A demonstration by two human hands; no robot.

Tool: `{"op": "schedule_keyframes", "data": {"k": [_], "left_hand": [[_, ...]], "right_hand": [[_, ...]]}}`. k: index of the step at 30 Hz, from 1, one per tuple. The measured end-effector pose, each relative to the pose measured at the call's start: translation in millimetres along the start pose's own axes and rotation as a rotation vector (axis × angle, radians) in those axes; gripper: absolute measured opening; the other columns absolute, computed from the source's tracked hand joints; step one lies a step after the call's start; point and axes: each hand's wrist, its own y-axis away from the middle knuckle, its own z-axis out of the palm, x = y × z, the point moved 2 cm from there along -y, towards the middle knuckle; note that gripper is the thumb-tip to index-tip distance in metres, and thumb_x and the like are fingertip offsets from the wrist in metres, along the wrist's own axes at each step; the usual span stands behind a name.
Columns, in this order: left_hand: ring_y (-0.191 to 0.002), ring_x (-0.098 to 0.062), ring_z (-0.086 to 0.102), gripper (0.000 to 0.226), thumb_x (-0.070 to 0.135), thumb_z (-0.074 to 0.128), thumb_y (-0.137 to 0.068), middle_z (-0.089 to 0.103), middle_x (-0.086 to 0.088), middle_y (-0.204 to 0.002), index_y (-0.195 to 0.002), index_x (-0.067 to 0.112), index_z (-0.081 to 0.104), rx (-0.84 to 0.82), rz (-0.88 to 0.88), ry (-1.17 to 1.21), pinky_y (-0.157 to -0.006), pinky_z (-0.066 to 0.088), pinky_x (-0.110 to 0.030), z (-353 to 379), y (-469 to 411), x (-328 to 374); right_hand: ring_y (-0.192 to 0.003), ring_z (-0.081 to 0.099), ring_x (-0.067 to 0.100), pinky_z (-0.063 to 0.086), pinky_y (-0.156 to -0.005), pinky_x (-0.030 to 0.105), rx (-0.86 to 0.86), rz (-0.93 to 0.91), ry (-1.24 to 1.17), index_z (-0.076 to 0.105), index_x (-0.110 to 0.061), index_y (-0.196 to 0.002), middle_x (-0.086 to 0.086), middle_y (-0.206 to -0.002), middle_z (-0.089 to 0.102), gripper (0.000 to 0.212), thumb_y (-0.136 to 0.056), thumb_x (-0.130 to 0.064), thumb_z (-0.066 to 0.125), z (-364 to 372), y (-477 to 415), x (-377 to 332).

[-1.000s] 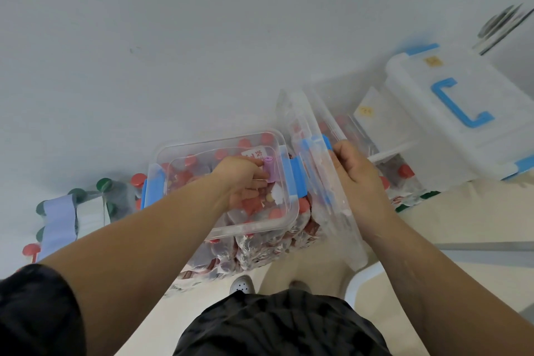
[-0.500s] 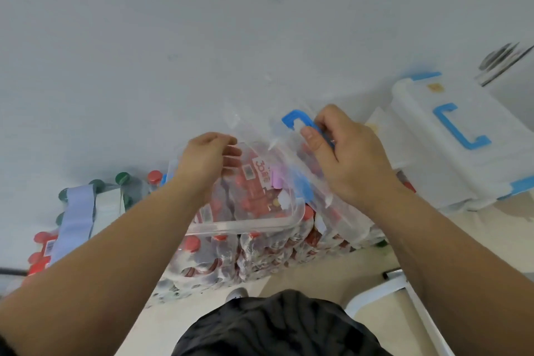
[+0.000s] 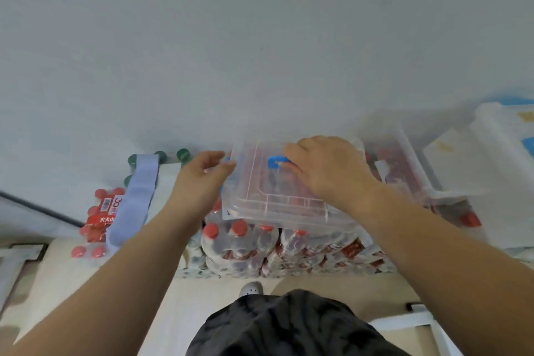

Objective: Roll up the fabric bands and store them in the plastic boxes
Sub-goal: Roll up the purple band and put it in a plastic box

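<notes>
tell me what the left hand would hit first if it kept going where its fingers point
The left hand would first meet the left end of the clear lidded plastic box. Its fingertips seem right at it; contact is unclear.
</notes>
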Motion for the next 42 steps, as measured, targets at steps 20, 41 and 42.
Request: {"op": "schedule_keyframes", "data": {"k": [20, 41, 42], "left_hand": [[-0.103, -0.017, 0.059, 0.046, 0.049, 0.083, -0.078, 0.055, 0.008, -0.119, -0.111, 0.034, 0.055, -0.074, 0.057, -0.315, -0.075, 0.048, -0.026, 16, 0, -16], [-0.083, -0.006, 0.065, 0.043, 0.038, 0.078, -0.085, 0.068, 0.009, -0.101, -0.124, 0.024, 0.068, 0.159, 0.162, -0.289, -0.063, 0.046, -0.012, 37, 11, -19], [-0.082, -0.007, 0.065, 0.039, 0.037, 0.077, -0.086, 0.068, 0.009, -0.099, -0.123, 0.025, 0.07, 0.162, 0.182, -0.305, -0.064, 0.046, -0.014, 38, 11, -19]], "right_hand": [[-0.082, 0.053, 0.016, 0.044, -0.072, 0.035, -0.176, 0.165, -0.428, 0.057, -0.022, -0.105, -0.006, -0.097, 0.06, 0.025, -0.101, -0.046, 0.049, 14, 26, 17], [-0.074, 0.075, 0.005, 0.059, -0.06, 0.021, 0.423, 1.221, -1.246, 0.075, -0.03, -0.101, -0.017, -0.086, 0.078, 0.023, -0.082, -0.037, 0.085, 47, 103, 33], [-0.075, 0.075, 0.005, 0.062, -0.063, 0.025, 0.409, 1.21, -1.218, 0.074, -0.034, -0.098, -0.018, -0.087, 0.077, 0.018, -0.083, -0.038, 0.084, 48, 102, 32]]}}
